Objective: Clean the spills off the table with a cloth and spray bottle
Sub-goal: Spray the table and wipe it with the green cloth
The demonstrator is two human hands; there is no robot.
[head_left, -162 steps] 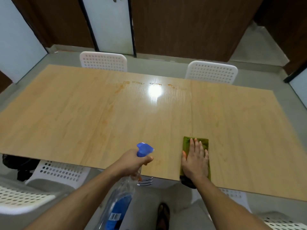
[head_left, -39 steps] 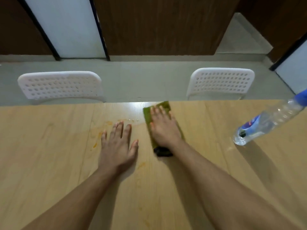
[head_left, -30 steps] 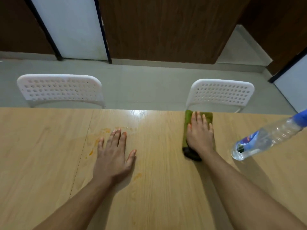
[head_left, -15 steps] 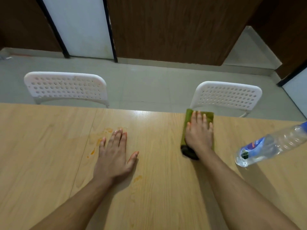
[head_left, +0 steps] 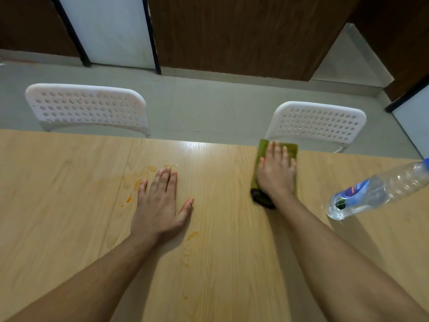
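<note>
My right hand (head_left: 276, 173) presses flat, fingers straight, on a folded green cloth (head_left: 262, 151) at the far edge of the wooden table (head_left: 58, 205). My left hand (head_left: 160, 203) lies flat on the tabletop with fingers spread, holding nothing. Orange spill marks (head_left: 151, 168) show just beyond and left of its fingertips, with fainter drips (head_left: 192, 235) nearer me. A clear spray bottle (head_left: 376, 191) with a blue label and blue top stands on the table at the right, leaning in the wide-angle view.
Two white perforated chairs, one at the left (head_left: 86, 108) and one at the right (head_left: 318, 123), stand behind the far table edge. Beyond them are grey floor, dark wooden wall panels and a white door panel.
Since 5.4 s ago the bottle left my left hand and stands at the right. My right hand slid the cloth rightward along the far edge, then held nearly still; my left hand stayed flat.
</note>
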